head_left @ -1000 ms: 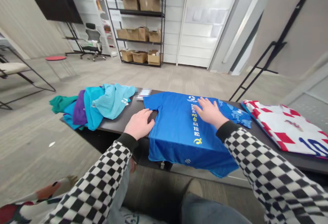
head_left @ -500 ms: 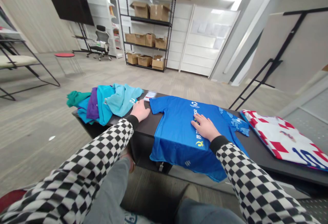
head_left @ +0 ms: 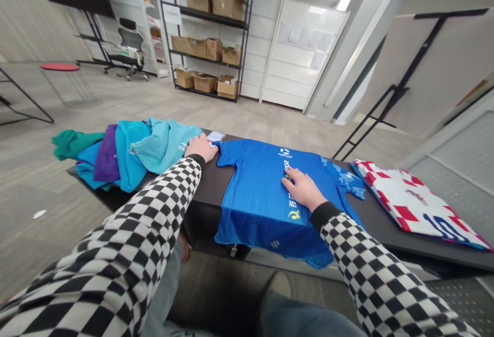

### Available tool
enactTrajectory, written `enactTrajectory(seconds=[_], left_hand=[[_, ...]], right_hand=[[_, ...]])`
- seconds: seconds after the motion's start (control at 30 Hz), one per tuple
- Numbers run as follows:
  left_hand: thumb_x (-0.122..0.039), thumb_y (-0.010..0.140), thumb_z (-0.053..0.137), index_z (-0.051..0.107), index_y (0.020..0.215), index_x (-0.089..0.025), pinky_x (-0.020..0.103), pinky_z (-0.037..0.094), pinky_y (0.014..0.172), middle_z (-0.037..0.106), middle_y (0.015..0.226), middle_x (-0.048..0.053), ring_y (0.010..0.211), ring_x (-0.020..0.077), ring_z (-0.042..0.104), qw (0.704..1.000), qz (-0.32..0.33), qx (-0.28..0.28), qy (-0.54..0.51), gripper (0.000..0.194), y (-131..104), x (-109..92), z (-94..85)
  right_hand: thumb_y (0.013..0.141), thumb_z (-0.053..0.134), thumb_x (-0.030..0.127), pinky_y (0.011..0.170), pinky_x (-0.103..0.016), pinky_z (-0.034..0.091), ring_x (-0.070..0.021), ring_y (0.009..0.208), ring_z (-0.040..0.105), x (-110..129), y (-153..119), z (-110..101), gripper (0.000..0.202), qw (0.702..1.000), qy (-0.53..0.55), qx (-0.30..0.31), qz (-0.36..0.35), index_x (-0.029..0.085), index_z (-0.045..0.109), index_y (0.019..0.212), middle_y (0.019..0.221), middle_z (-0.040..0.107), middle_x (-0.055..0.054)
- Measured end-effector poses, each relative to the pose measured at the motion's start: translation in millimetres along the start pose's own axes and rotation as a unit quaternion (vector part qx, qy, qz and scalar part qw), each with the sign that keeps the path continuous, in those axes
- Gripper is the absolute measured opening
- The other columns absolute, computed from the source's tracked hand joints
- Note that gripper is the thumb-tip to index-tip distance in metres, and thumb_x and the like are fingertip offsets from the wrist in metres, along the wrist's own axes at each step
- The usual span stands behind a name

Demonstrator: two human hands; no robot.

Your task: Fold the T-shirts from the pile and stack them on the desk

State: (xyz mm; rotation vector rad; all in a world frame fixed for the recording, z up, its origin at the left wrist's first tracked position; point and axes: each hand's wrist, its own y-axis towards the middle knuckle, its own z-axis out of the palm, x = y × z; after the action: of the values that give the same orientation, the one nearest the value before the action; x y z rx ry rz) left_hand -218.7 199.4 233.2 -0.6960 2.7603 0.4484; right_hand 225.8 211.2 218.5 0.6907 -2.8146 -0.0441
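Note:
A blue T-shirt (head_left: 254,193) lies spread front up on the dark bench, its hem hanging over the near edge. My right hand (head_left: 303,188) rests on its printed chest, fingers stretched and apart, holding nothing. My left hand (head_left: 201,147) is at the bench's far side, between the shirt's left sleeve and a light-blue garment (head_left: 164,146). Its fingers reach forward over that garment's edge, with the thumb near the sleeve tip; no grip shows. Just beyond is a small white card-like item (head_left: 215,137).
Crumpled turquoise, purple (head_left: 107,157) and green clothes (head_left: 75,144) lie at the bench's left end. A folded red-and-white checked jersey (head_left: 417,198) lies on the right. A black stand (head_left: 401,80) rises behind it. Farther back are shelves with cardboard boxes (head_left: 198,49) and a red stool (head_left: 59,67).
My left hand has moved forward, closer to the light-blue garment and the white card-like item. My right hand stays on the blue T-shirt. The view has swung slightly right and down.

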Motion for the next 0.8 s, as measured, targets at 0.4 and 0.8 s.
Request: enactTrajectory(seconds=[0.4, 0.8], left_hand=[[-0.043, 0.106, 0.062, 0.054, 0.151, -0.006, 0.054, 0.045, 0.120, 0.065, 0.154, 0.034, 0.149, 0.0455, 0.056, 0.997, -0.063, -0.033, -0.008, 0.059, 13, 0, 5.9], [-0.036, 0.107, 0.067, 0.055, 0.148, -0.004, 0.056, 0.047, 0.125, 0.062, 0.158, 0.038, 0.152, 0.0463, 0.059, 0.990, -0.120, -0.056, -0.050, 0.054, 23, 4, 7.9]], right_hand=[[0.118, 0.046, 0.058, 0.144, -0.066, 0.027, -0.0368, 0.176, 0.037, 3, -2, -3, 0.064, 1.000, 0.004, -0.005, 0.002, 0.030, 0.059, 0.174, 0.186, 0.046, -0.009], [0.118, 0.047, 0.055, 0.143, -0.066, 0.029, -0.0386, 0.175, 0.039, 1, 1, 1, 0.064, 1.000, 0.000, -0.011, 0.003, 0.024, 0.061, 0.172, 0.186, 0.046, -0.009]])
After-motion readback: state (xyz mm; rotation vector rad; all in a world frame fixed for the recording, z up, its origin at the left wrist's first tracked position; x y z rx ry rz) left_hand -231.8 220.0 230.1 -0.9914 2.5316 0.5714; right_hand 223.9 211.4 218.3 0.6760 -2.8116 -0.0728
